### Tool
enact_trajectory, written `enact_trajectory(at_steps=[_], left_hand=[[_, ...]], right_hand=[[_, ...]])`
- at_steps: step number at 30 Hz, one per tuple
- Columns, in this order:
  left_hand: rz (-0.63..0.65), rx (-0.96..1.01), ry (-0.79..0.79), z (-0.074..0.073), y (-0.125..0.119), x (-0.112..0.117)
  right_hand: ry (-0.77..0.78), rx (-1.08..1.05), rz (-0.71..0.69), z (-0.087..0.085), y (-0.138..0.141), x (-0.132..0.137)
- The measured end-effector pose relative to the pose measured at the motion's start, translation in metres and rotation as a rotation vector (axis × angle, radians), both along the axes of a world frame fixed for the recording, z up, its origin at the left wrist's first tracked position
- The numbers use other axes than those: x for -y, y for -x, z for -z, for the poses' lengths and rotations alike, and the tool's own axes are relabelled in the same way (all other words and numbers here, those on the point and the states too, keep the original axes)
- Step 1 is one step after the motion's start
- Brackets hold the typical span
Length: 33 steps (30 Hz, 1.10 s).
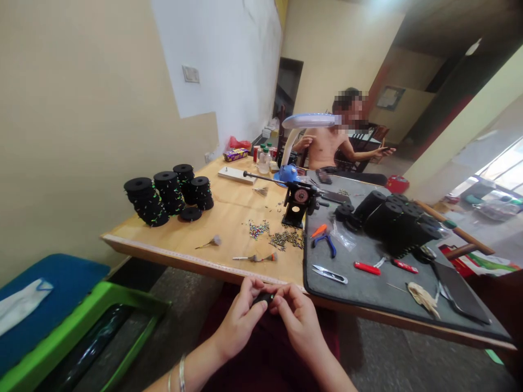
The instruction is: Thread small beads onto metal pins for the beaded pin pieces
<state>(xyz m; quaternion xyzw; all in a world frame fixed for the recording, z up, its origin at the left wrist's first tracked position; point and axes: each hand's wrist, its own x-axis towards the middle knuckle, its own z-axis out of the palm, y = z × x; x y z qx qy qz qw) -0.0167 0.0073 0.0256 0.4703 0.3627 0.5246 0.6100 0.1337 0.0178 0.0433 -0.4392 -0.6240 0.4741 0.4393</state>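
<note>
My left hand [239,318] and my right hand [300,321] meet just below the table's near edge, over my lap. Both are closed around a small black piece [263,298], the fingertips pinching it from either side. On the wooden table [171,239] in front of them lie small feathered or tufted pieces [257,257] and a heap of tiny metal parts [286,238]. A black hand-cranked tool [299,202] stands upright behind the heap.
Stacks of black spools [167,193] stand at the table's left. A grey mat [368,283] carries snips [330,274], blue pliers [324,239], red-handled tools [366,267] and more black spools [398,220]. A person sits at the far end. A green bin [93,326] stands at lower left.
</note>
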Motion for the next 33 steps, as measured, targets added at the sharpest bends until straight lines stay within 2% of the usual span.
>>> enact_trajectory(at_steps=[6, 12, 22, 33], left_hand=[[0.012, -0.061, -0.018, -0.0008, -0.0051, 0.0011], [0.036, -0.091, -0.042, -0.0018, -0.0055, 0.002], [0.022, -0.141, -0.101, 0.0046, -0.0031, 0.0033], [0.027, -0.112, -0.165, 0.0076, -0.0043, 0.0034]], right_hand=[[-0.014, 0.053, -0.009, 0.0013, -0.0068, 0.0009], [0.025, 0.001, -0.023, -0.0021, -0.0068, 0.001], [0.027, 0.048, -0.046, -0.0018, -0.0068, -0.0001], [-0.038, 0.143, -0.06, -0.0063, -0.007, -0.0002]])
